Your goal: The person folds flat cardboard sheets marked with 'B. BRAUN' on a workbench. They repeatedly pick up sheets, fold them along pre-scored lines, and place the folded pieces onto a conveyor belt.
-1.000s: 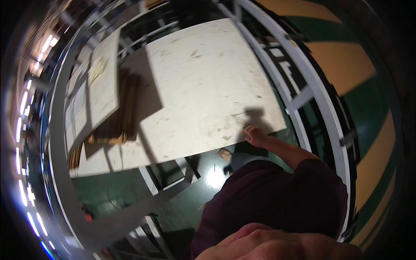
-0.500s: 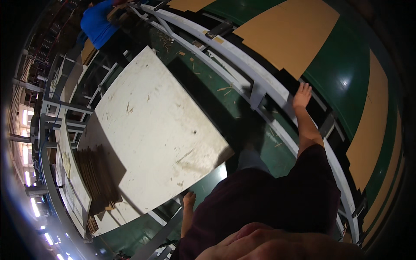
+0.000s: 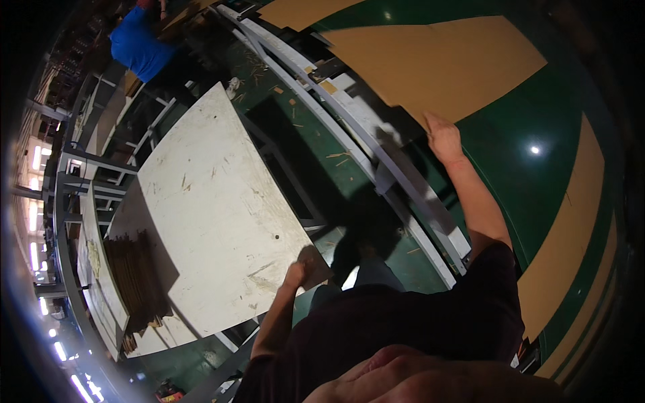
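Observation:
My right hand reaches over the conveyor's near edge and grips the corner of a brown cardboard sheet. The sheet lies at a slant on the green belt. My left hand, its fingers curled in, hovers by the near right corner of a white tabletop. Nothing shows in it, and its shadow falls on that corner.
A stack of cardboard pieces stands on the table's left side. More cardboard lies on the belt at right. A grey rail runs along the conveyor. A person in a blue shirt works at the far left. Scraps litter the floor.
My right hand has moved slightly left and closed on the sheet's corner; the sheet has turned and shifted. My left hand has risen from below the table's edge to its corner.

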Demonstrator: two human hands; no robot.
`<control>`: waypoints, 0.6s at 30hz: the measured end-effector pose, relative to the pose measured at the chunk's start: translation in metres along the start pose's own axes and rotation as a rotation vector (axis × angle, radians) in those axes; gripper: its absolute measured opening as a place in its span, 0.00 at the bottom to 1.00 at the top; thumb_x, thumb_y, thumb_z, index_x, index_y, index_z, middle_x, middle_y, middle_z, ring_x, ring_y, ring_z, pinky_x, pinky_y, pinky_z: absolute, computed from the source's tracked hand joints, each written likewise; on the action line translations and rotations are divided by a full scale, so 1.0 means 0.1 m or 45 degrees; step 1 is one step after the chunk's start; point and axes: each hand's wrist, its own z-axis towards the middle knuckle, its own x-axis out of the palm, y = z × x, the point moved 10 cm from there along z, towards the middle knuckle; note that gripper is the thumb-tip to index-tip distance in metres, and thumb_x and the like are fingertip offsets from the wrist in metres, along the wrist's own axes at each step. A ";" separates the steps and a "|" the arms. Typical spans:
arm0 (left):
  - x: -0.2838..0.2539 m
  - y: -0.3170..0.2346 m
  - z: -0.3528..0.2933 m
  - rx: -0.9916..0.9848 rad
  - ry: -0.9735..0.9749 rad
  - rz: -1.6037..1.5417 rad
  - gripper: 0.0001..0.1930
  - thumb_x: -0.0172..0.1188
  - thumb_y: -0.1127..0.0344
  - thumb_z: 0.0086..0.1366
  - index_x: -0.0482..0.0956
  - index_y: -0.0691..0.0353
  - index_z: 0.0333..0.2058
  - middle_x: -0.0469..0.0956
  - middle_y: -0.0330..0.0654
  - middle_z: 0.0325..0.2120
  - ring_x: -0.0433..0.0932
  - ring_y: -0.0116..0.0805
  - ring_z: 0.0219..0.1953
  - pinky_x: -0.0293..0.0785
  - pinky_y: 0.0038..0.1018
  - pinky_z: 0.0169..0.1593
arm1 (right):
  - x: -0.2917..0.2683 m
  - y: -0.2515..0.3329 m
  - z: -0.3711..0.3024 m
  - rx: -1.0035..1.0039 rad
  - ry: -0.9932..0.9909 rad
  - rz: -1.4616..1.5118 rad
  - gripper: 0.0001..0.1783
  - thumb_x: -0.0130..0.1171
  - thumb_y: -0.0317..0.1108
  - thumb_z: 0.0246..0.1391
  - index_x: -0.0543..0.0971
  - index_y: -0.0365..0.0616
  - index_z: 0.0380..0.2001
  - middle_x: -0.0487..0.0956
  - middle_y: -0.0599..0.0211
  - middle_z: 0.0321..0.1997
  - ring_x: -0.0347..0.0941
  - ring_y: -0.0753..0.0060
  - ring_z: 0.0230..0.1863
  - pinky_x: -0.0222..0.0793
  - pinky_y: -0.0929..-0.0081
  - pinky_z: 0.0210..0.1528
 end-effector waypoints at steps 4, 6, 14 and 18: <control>-0.96 -0.93 0.61 0.345 -0.455 -0.508 0.20 0.55 0.52 0.64 0.75 0.57 0.49 0.78 0.51 0.44 0.78 0.47 0.46 0.74 0.34 0.46 | -2.02 1.42 0.28 -0.126 -0.213 0.141 0.14 0.60 0.29 0.49 0.78 0.45 0.42 0.80 0.60 0.35 0.78 0.60 0.34 0.73 0.67 0.37; -0.81 -0.79 1.04 0.192 -0.440 -1.057 0.29 0.53 0.46 0.64 0.68 0.57 0.57 0.73 0.47 0.53 0.72 0.44 0.55 0.69 0.36 0.55 | -2.98 1.36 0.17 0.039 -0.757 0.652 0.09 0.57 0.34 0.56 0.77 0.40 0.36 0.80 0.64 0.32 0.77 0.70 0.32 0.72 0.76 0.34; -0.66 -0.87 0.73 -0.172 -0.188 -2.688 0.25 0.47 0.50 0.69 0.66 0.62 0.57 0.71 0.46 0.54 0.67 0.44 0.57 0.63 0.42 0.60 | -1.86 -1.06 -0.90 1.077 -1.038 1.134 0.15 0.52 0.38 0.61 0.75 0.36 0.43 0.78 0.65 0.40 0.74 0.72 0.38 0.70 0.74 0.43; -0.83 0.24 0.31 -0.111 -0.366 -2.510 0.24 0.46 0.50 0.69 0.71 0.65 0.51 0.77 0.49 0.46 0.77 0.44 0.47 0.74 0.42 0.51 | 0.16 -1.25 -2.33 1.250 -0.662 1.155 0.22 0.51 0.44 0.61 0.74 0.33 0.45 0.78 0.61 0.41 0.74 0.66 0.41 0.70 0.68 0.40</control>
